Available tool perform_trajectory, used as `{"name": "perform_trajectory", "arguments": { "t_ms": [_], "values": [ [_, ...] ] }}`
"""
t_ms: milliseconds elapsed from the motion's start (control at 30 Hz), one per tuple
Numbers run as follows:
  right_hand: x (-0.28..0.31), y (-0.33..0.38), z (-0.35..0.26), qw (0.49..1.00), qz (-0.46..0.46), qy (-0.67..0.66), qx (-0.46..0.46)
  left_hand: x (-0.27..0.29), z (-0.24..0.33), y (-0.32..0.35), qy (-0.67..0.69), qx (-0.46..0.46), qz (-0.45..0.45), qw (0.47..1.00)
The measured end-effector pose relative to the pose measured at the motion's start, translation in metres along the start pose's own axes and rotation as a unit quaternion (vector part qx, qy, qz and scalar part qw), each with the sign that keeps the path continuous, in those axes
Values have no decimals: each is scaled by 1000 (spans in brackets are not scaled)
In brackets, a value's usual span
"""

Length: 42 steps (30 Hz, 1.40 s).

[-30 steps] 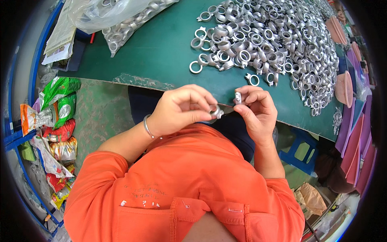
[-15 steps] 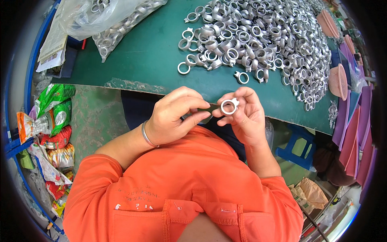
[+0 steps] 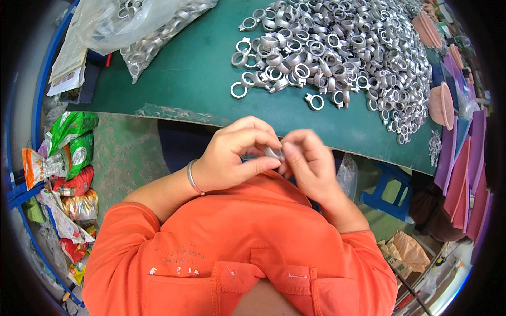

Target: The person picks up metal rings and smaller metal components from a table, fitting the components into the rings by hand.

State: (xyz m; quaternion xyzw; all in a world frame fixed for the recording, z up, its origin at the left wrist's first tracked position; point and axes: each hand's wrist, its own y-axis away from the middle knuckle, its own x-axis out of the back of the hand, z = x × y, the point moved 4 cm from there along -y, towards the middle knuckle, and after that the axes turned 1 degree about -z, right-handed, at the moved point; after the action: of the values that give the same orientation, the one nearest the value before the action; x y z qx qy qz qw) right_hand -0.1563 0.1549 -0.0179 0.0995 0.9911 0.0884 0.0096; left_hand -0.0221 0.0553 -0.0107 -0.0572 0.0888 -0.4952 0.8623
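My left hand [image 3: 232,158] and my right hand [image 3: 308,160] meet in front of my chest, just below the near edge of the green table [image 3: 200,79]. Between their fingertips they pinch one small silver metal ring fitting [image 3: 274,153], mostly hidden by the fingers. A thin bangle sits on my left wrist. A large heap of the same silver ring fittings [image 3: 342,47] lies on the table beyond my hands.
A clear plastic bag of ring fittings [image 3: 142,26] lies at the table's far left. Colourful snack packets [image 3: 63,163] pile on the floor to the left. A blue stool [image 3: 390,192] and pink and purple trays [image 3: 464,158] are on the right.
The ring fitting, held up face-on between both hands half a second ago, is turned and covered by my fingers. My hands have drawn closer together.
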Motion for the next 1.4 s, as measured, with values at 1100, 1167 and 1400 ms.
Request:
{"name": "perform_trajectory", "arguments": {
  "t_ms": [1100, 1167, 1400],
  "values": [
    [15, -16, 11, 967, -12, -202, 158, 21, 5, 10, -153, 62, 5, 986],
    [13, -17, 13, 962, -22, -225, 156, 18, 10, 7, -284, -18, -11, 959],
    [11, -17, 15, 942, -40, -326, 74, 31, 15, -9, -421, -77, 118, 896]
  ]
}}
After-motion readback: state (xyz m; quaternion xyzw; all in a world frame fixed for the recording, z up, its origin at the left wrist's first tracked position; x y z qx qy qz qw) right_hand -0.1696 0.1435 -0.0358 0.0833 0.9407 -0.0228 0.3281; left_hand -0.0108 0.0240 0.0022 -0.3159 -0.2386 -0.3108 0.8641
